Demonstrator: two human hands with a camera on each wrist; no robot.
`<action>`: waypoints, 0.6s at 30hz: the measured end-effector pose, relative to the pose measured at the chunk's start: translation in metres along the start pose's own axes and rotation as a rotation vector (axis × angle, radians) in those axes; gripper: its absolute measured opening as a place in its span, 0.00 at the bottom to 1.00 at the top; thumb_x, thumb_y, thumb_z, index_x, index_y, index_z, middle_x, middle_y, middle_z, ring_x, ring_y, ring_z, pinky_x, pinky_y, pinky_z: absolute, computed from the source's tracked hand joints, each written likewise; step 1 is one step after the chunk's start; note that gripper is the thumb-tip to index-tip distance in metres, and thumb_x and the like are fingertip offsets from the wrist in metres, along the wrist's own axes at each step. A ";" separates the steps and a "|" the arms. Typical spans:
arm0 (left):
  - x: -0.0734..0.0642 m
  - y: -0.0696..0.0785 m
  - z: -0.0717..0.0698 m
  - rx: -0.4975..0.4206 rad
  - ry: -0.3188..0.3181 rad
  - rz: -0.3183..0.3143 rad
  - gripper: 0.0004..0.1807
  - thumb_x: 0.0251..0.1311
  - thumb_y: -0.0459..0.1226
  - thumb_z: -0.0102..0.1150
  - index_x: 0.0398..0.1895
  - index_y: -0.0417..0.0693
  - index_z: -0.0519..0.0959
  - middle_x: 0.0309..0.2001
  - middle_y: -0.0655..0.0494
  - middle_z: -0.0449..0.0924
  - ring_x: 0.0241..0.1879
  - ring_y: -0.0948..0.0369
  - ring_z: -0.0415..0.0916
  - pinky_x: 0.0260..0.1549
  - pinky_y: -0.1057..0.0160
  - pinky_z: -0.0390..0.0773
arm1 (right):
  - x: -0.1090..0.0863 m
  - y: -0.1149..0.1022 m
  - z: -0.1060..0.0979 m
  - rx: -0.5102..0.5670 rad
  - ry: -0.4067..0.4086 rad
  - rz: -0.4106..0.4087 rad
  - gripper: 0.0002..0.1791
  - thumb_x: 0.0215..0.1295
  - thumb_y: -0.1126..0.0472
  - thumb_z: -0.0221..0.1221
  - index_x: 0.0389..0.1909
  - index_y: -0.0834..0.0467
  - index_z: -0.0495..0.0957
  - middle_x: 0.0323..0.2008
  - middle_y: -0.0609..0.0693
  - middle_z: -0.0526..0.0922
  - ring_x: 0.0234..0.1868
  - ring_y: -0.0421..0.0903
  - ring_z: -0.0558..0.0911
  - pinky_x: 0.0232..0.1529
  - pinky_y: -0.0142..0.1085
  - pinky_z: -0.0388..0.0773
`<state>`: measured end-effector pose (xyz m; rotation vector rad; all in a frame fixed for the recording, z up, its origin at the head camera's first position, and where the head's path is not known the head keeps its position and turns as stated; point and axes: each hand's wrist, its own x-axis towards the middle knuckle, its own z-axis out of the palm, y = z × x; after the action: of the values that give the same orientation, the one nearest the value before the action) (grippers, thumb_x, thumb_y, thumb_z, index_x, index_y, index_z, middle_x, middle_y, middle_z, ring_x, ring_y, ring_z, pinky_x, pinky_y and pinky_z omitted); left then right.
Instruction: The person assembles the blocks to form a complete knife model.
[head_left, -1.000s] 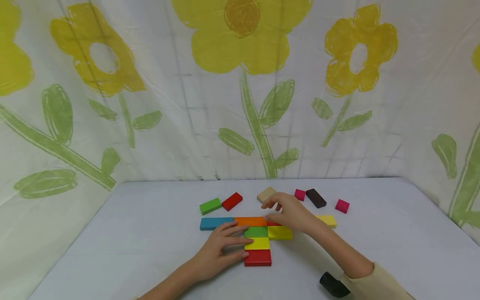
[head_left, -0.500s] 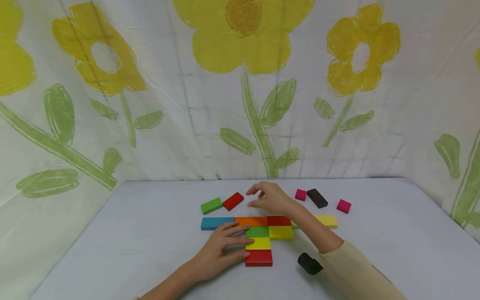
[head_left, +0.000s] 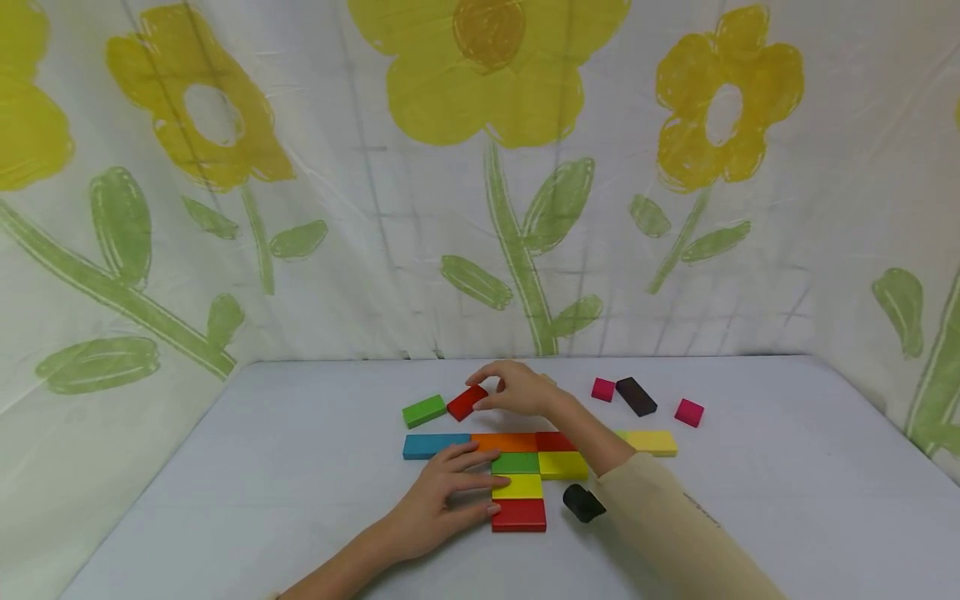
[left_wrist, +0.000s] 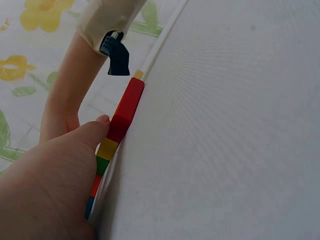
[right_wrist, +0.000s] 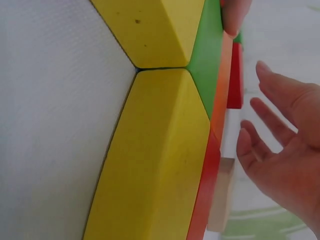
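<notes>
Flat coloured blocks lie joined on the white table. The row runs from a blue block (head_left: 431, 447) through an orange block (head_left: 504, 442) to a pale yellow block (head_left: 652, 443); green, yellow and red blocks step down toward the front. My left hand (head_left: 431, 504) rests at the left side of this column, fingertips on the green, the yellow and the front red block (head_left: 519, 517). Beyond the row, my right hand (head_left: 519, 390) hovers at a loose red block (head_left: 462, 406), thumb and fingers apart. In the right wrist view that hand (right_wrist: 292, 135) has nothing between its fingers.
A loose green block (head_left: 424, 411) lies left of the red one. On the right are a pink cube (head_left: 603, 389), a dark brown block (head_left: 636, 397) and another pink cube (head_left: 689, 412). A beige block (right_wrist: 222, 195) is mostly hidden behind my right hand in the head view.
My right hand has moved left from above the row, past the beige block, to the loose red block. My left hand has stayed in place on the column.
</notes>
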<state>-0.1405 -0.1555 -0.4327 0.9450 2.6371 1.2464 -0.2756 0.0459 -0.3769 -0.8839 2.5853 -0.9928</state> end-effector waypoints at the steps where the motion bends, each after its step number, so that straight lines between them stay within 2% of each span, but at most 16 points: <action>1: 0.000 0.000 0.000 0.001 0.001 0.003 0.18 0.73 0.52 0.63 0.62 0.66 0.86 0.74 0.61 0.74 0.79 0.45 0.56 0.71 0.23 0.55 | 0.002 0.001 0.001 0.007 -0.009 -0.004 0.21 0.71 0.56 0.69 0.63 0.53 0.84 0.64 0.52 0.81 0.50 0.48 0.81 0.52 0.41 0.80; 4: 0.000 0.001 0.000 0.012 0.005 0.017 0.18 0.74 0.52 0.62 0.62 0.65 0.86 0.74 0.60 0.74 0.79 0.44 0.58 0.70 0.23 0.57 | 0.008 0.003 0.003 0.029 -0.046 -0.040 0.22 0.72 0.58 0.68 0.64 0.56 0.82 0.66 0.54 0.80 0.49 0.48 0.80 0.52 0.37 0.81; 9: 0.000 0.002 0.000 0.023 0.005 0.028 0.19 0.74 0.52 0.61 0.63 0.63 0.85 0.73 0.58 0.75 0.78 0.44 0.59 0.69 0.23 0.58 | 0.014 0.003 0.007 0.041 -0.091 -0.082 0.21 0.72 0.62 0.66 0.64 0.59 0.82 0.66 0.56 0.80 0.55 0.49 0.78 0.58 0.37 0.81; 15: 0.000 0.002 -0.001 0.016 -0.006 0.017 0.19 0.75 0.52 0.61 0.64 0.63 0.85 0.74 0.59 0.74 0.78 0.44 0.58 0.70 0.24 0.58 | 0.014 -0.001 0.009 0.040 -0.087 -0.052 0.19 0.72 0.63 0.66 0.61 0.59 0.84 0.64 0.57 0.81 0.60 0.52 0.77 0.63 0.42 0.80; 18: 0.000 0.001 -0.001 0.018 -0.007 0.013 0.19 0.75 0.52 0.61 0.63 0.63 0.85 0.74 0.59 0.74 0.78 0.44 0.58 0.70 0.24 0.58 | 0.012 -0.004 0.009 0.029 -0.065 -0.042 0.17 0.71 0.64 0.67 0.59 0.59 0.85 0.61 0.56 0.83 0.57 0.50 0.78 0.61 0.41 0.80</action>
<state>-0.1400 -0.1551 -0.4312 0.9688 2.6460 1.2214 -0.2792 0.0310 -0.3809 -0.9508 2.5020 -0.9929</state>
